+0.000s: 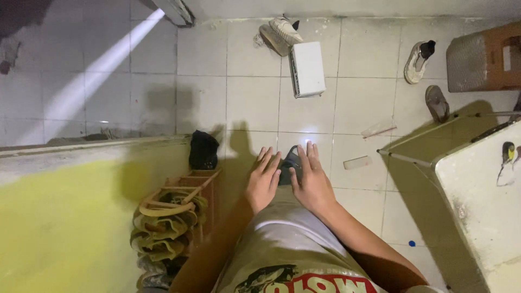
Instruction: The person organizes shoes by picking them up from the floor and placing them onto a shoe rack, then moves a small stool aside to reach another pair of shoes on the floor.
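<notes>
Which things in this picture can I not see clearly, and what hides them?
- Dark thing on the floor, head view: both the left hand and the right hand cover most of it, so its kind is unclear.
- Brown stool: cut off by the right edge.
- Stacked sandals on the rack: shadowed, count unclear.
- Small blue spot on the floor: too small to identify.

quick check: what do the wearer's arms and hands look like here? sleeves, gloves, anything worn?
Both forearms are bare, with no sleeves in view. The left hand and right hand wear no gloves; no rings, watch or bands are visible. Below them shows a light grey shirt with a red and black print.
</notes>
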